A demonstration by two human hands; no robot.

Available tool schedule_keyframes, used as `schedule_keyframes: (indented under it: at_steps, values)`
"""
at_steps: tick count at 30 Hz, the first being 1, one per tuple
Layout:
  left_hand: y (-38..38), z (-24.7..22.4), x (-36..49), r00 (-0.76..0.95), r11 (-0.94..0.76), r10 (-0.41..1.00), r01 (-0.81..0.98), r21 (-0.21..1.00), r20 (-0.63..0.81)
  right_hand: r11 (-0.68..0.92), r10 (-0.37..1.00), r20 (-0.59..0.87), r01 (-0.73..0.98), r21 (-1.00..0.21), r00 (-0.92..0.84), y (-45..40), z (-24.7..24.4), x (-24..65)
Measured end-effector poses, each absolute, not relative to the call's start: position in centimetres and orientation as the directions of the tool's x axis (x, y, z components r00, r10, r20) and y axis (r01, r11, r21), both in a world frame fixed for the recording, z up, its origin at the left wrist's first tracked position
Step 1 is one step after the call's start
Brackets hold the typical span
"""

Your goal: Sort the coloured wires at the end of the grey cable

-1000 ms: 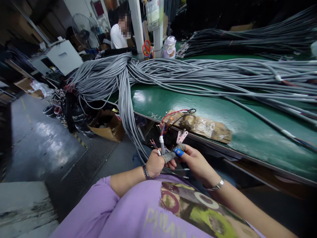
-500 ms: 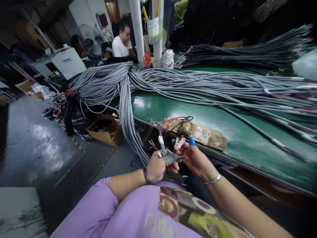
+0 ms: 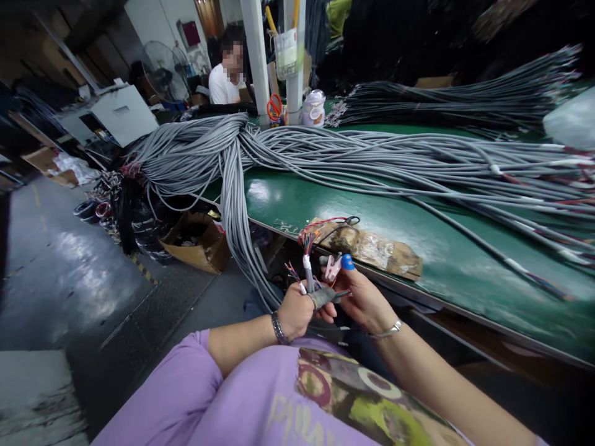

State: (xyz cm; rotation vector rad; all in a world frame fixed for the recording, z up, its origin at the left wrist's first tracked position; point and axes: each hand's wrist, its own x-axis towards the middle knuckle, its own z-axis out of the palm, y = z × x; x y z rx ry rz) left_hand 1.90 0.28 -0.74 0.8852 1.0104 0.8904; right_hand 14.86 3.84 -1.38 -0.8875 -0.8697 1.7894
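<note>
My left hand [image 3: 297,311] is closed round several grey cables [image 3: 310,282]. White sleeves and bare, coloured wire ends [image 3: 307,243] stick up above the fist; more coloured wires poke out to its right. A grey wrap [image 3: 323,298] covers the left thumb. Beside it, my right hand [image 3: 365,296] is bent near these wires, a blue cover [image 3: 347,262] on one fingertip. A pale pink piece like a small clip [image 3: 333,267] shows at its fingers, seemingly gripped. The inner fingers are partly hidden.
A large bundle of grey cables [image 3: 372,152] lies along the green table [image 3: 297,198] and hangs over its edge. A taped cardboard piece [image 3: 376,248] lies near the front edge. Dark cables [image 3: 441,99], a post [image 3: 255,62] and a seated person [image 3: 225,80] are behind. An open box [image 3: 198,244] stands left.
My right hand has moved slightly left, closer to the left hand, with the pink piece. The upright cable ends have tilted a little to the right. My left hand keeps its hold.
</note>
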Motion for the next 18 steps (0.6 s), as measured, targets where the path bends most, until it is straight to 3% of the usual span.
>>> schedule_keyframes:
  at_steps: [3,5,18]
  values:
    - [-0.12,-0.82,1.60,0.288,0.357,0.912,-0.210,0.910,-0.291,-0.399,0.914,-0.262,-0.571,-0.718,-0.309,3.52,-1.30,15.03]
    - [-0.43,-0.75,1.35,0.283,0.352,0.916,-0.231,0.907,-0.284,-0.431,0.900,-0.282,-0.573,-0.697,-0.333,3.35,-1.16,15.29]
    - [0.00,0.06,1.78,0.168,0.317,0.946,-0.304,0.898,-0.277,-0.295,0.954,-0.229,-0.467,-0.834,-0.193,3.76,-1.57,15.33]
